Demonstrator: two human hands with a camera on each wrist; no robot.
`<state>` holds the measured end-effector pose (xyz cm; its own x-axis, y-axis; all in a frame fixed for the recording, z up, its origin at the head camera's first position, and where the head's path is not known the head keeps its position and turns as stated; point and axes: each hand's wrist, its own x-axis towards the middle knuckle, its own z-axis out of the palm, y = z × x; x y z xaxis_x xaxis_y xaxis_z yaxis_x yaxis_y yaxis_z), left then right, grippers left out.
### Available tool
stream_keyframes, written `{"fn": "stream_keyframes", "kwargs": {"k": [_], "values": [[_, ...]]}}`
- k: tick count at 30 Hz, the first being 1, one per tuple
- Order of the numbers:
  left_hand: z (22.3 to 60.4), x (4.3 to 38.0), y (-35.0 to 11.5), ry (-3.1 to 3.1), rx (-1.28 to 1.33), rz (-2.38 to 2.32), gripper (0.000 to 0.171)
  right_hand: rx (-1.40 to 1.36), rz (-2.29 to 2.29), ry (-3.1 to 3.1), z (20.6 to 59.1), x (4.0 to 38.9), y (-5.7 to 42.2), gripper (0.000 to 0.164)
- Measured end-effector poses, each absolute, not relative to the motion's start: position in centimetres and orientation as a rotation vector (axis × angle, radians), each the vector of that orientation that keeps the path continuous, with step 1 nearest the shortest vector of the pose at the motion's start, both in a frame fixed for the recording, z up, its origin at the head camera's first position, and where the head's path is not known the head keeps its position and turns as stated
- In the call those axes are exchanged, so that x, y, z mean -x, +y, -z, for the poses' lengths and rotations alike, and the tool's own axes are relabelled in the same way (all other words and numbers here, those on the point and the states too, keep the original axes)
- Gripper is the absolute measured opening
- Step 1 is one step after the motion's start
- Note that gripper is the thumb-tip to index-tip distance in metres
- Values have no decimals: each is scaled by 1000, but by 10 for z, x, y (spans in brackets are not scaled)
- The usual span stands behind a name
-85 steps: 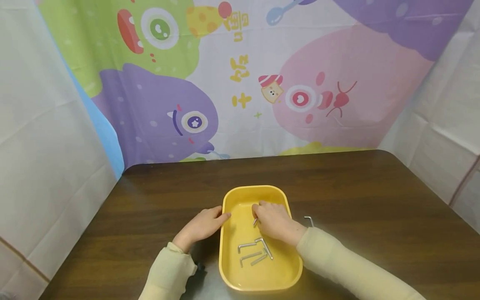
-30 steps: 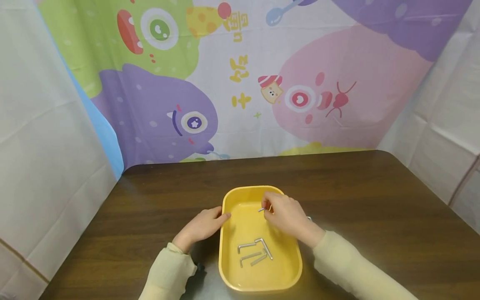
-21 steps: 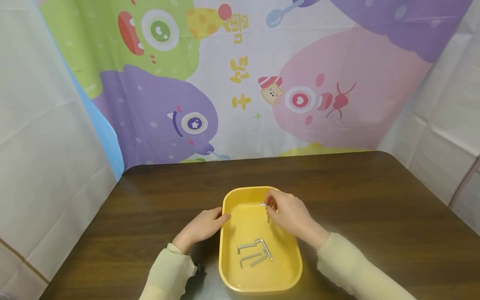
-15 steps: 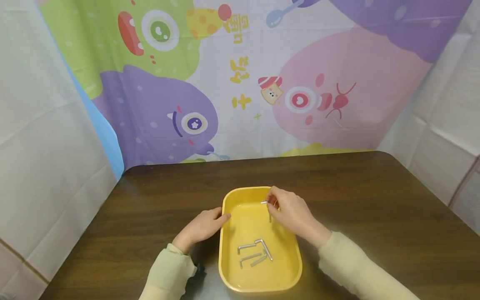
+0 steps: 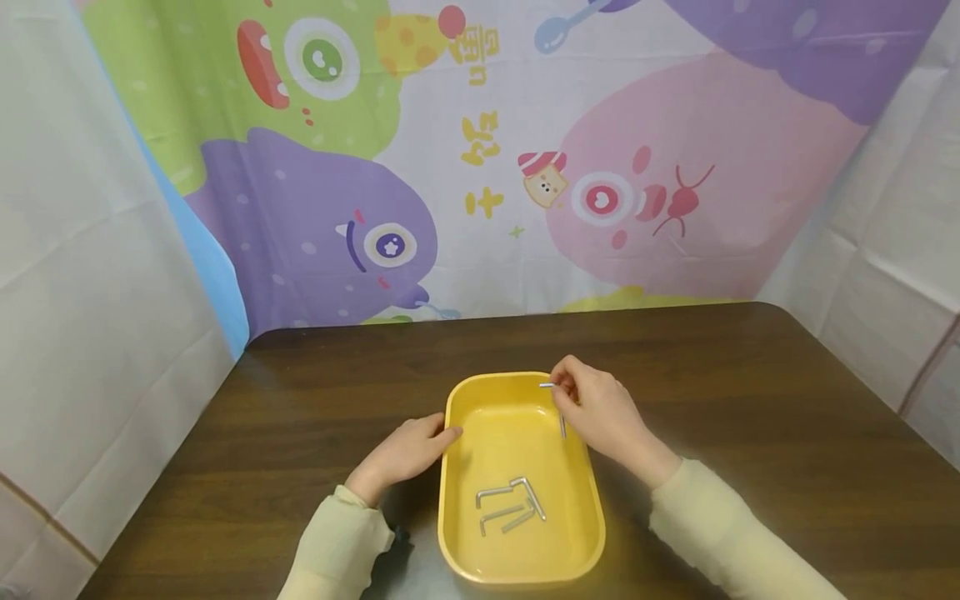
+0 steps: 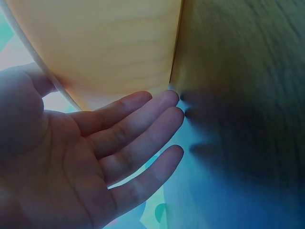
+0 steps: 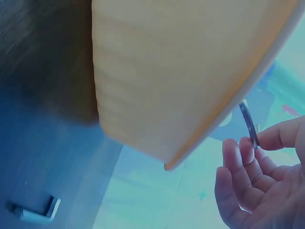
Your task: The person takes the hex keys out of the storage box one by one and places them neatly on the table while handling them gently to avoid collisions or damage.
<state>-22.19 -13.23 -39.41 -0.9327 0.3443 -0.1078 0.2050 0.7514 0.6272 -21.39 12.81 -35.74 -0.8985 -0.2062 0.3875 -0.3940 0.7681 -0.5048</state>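
Right hand (image 5: 602, 408) pinches a silver L-shaped metal rod (image 5: 563, 427), probably light, stiff, best held mid-shank (contact's blurry tho), loose-fingered left hand (image 5: 405, 448) touching the yellow plastic tray (image 5: 495, 454).

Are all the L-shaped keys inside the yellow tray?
No: the right wrist view shows one L-shaped key lying on the table outside the yellow tray.

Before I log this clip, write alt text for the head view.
A person's right hand pinches an L-shaped hex key by the far right corner of a yellow tray on a dark wooden table. The left hand rests on the tray's left side; more hex keys lie inside.
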Motion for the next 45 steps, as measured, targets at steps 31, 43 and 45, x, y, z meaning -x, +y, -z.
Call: {"fn": "stream_keyframes", "kwargs": {"k": [31, 43, 45], "values": [[395, 224, -130, 2724, -433, -949, 33, -323, -749, -2808, 365, 226, 188, 9], [395, 223, -132, 2712, -432, -954, 33, -329, -714, -2894, 378, 229, 198, 7], [395, 223, -132, 2712, -427, -954, 33, -318, -712, -2905, 380, 229, 200, 7]]}}
